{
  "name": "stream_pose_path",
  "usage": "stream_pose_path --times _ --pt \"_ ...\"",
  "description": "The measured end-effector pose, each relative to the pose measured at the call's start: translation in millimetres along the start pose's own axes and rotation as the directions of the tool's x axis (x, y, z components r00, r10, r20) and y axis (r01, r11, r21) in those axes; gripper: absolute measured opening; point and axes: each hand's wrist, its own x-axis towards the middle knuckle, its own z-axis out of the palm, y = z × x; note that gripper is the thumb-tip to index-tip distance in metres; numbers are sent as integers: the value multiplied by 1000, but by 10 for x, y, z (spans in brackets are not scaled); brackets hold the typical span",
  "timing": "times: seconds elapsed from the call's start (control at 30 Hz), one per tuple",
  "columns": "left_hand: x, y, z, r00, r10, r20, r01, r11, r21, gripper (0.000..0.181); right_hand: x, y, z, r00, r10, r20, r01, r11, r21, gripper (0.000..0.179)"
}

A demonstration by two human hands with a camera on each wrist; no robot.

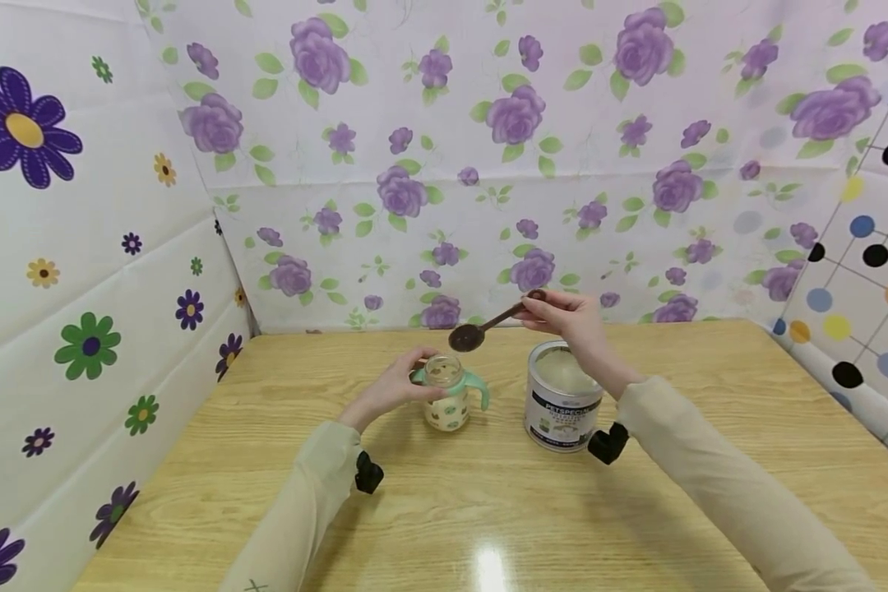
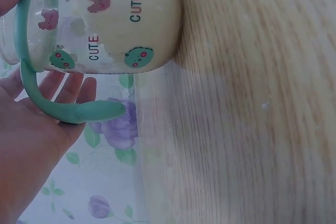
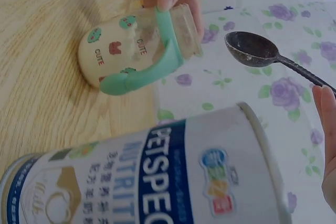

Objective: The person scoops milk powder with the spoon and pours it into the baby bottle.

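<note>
My left hand (image 1: 400,383) grips a clear baby bottle (image 1: 447,414) around its neck. The bottle stands upright and uncapped, with mint-green handles (image 2: 79,112), printed cartoon faces and cream-coloured contents (image 3: 97,60). Thumb and fingers of my right hand (image 1: 568,319) pinch the handle end of a dark brown spoon (image 1: 467,337). Its bowl hangs just above and right of the bottle's mouth (image 1: 444,368); in the right wrist view pale residue marks the bowl (image 3: 252,48). Below the right hand is an open can (image 1: 562,418) labelled PETSPECIAL, with pale powder (image 1: 562,370) inside.
The wooden table (image 1: 444,510) carries the bottle and the can, which stand a short gap apart. A floral sheet (image 1: 474,164) hangs behind its back edge, with patterned sheets on the left (image 1: 141,271) and right (image 1: 858,271).
</note>
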Motion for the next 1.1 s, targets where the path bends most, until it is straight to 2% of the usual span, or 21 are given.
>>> stream_pose_path --times 0.07,0.13,0.2,0.23,0.4,0.5,0.63,0.77,0.9,0.97,1.1 --pt "31 -59 -5 1000 -10 6 10 1000 -2 59 -87 -198 97 1000 -14 -15 14 1000 1 20" --pt "60 -129 -11 1000 -26 1 26 1000 3 62 -92 -236 81 998 -31 -50 29 999 -33 23" --pt "90 -188 -14 999 -35 -17 35 999 14 66 -182 -420 193 996 -37 -85 32 998 -58 23" --pt "98 -191 -14 999 -29 -33 30 999 30 68 -195 -455 185 995 -40 -86 36 998 -48 20" --pt "128 -86 -23 989 59 -135 -48 995 88 71 -266 -605 93 993 -38 -110 38 999 -2 15" --pt "151 42 -33 980 120 -160 -104 989 105 73 -302 -656 -7 991 -39 -128 42 999 16 16" --pt "160 301 -6 975 178 -134 -164 980 112 75 -345 -723 -108 988 -43 -151 38 999 -36 17" --pt "176 508 84 982 170 -76 -163 982 92 77 -377 -789 -203 984 -73 -162 55 992 -113 17" --pt "273 490 193 986 164 -42 -160 983 87 81 -402 -841 -297 983 -107 -149 78 980 -185 18" --pt "344 441 252 981 186 -46 -182 980 84 83 -407 -861 -327 985 -116 -126 86 971 -224 18" --pt "443 442 394 972 226 -66 -223 973 55 83 -404 -884 -349 993 -97 -64 71 945 -320 17"
